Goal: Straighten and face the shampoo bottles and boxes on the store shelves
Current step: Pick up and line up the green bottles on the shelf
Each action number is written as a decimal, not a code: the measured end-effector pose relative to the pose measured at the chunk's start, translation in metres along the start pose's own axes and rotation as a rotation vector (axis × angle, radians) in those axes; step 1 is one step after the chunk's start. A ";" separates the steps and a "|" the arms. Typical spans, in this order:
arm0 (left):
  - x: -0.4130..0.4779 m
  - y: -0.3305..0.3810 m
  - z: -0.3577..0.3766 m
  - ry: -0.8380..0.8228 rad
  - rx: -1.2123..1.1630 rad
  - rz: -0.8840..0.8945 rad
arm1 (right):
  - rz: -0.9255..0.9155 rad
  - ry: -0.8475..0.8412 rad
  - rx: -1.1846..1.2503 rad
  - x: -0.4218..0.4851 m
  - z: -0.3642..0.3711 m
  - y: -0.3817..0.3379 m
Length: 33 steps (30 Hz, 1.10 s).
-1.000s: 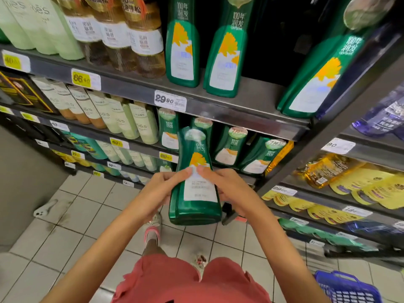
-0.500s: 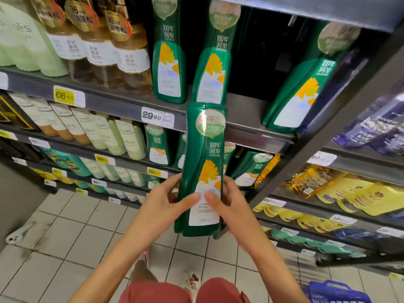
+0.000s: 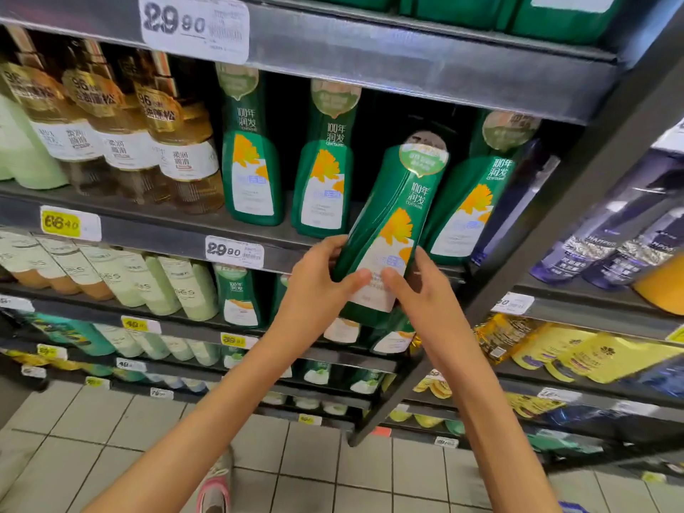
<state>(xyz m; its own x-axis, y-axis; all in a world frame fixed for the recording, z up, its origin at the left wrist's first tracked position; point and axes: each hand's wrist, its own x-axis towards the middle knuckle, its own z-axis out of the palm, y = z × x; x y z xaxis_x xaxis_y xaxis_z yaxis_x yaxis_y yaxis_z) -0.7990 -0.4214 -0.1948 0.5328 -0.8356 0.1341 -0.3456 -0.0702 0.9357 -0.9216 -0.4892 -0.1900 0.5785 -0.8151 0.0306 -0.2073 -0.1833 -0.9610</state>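
Green shampoo bottle (image 3: 392,220) tilted, gripped between both hands (image 3: 370,290).

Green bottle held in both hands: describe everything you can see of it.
The green bottle looks like glossy plastic, tall, with a round pale-green seal near its top, white characters, an orange flower and a white label panel. It faces the camera, top tilted right, held off the shelf. The left hand and right hand grip its lower half, thumbs on the label.
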 end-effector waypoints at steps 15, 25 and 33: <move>0.045 0.005 0.027 0.340 0.054 0.134 | -0.218 0.424 -0.138 0.049 0.026 -0.003; 0.049 -0.004 0.039 0.465 0.134 0.221 | -0.288 0.538 -0.192 0.062 0.035 0.008; 0.047 -0.010 0.033 0.385 0.118 0.165 | -0.269 0.465 -0.222 0.054 0.029 0.011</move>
<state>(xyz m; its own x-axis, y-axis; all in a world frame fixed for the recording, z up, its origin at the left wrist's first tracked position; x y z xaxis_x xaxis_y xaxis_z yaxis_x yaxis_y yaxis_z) -0.7958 -0.4775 -0.2088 0.7044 -0.5785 0.4112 -0.5242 -0.0333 0.8510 -0.8703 -0.5191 -0.2066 0.2369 -0.8705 0.4313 -0.2907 -0.4872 -0.8235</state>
